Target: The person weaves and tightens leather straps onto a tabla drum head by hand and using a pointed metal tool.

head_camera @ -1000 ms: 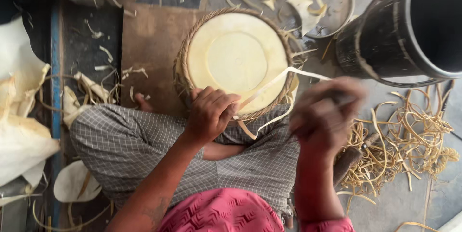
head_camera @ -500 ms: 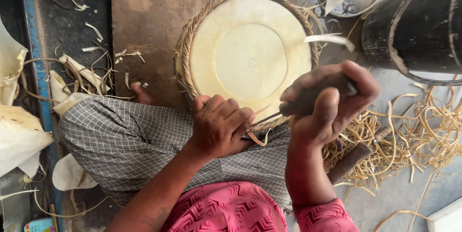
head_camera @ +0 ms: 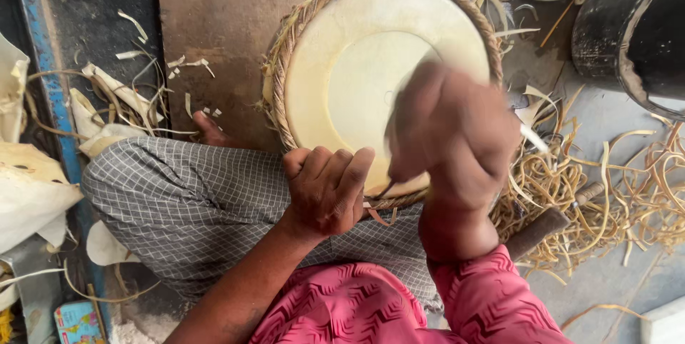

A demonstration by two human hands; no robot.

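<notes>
- At the far left, low down, a small flat package [head_camera: 76,321] with a blue and pink cover lies on the floor beside a blue bar [head_camera: 44,66].
- Pale scraps [head_camera: 107,105] lie scattered beside the checked cloth on the person's knee [head_camera: 193,194].
- The left hand [head_camera: 325,190] is curled, fingers bent over the near edge of the drum [head_camera: 364,73], pressing on its rim.
- The drum, with a pale skin and a woven rope rim, rests on a brown board [head_camera: 214,23] against the knee.
- The right hand [head_camera: 446,133] is blurred above the skin, closed like a fist; what it grips I cannot tell.
- On the right are yellow strips [head_camera: 606,187] and a black cylinder [head_camera: 635,30].
</notes>
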